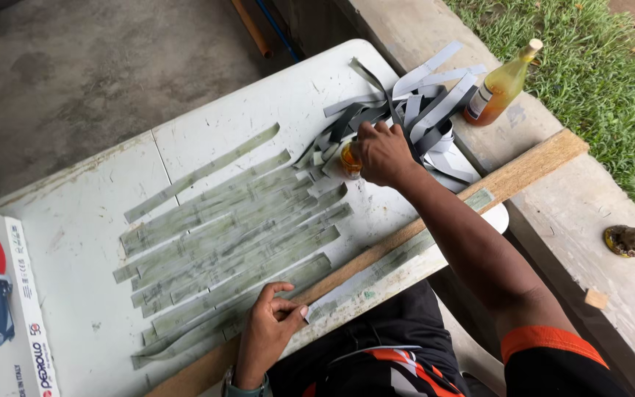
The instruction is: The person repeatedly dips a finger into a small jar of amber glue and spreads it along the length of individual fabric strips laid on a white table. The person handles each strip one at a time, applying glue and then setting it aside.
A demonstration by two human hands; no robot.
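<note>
Head view: my two hands on one table (75,220) of grey-green strips (237,228).
Right hand (382,153) grips one small amber-filled jar (348,159); left hand (267,323), fingers curled, presses one wooden batten (523,173); one bottle (500,88) holds amber liquid.

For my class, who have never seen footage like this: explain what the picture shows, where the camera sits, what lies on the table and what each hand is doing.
One camera, worn on the person's head, looks down at their two bare hands. On a white folding table lie flat greenish-grey strips side by side, with a loose pile of grey strips further off. A long wooden slat lies along the table's near edge. The left hand rests by the slat and strips. The right hand holds a small amber container. An amber bottle stands on the concrete ledge.
</note>
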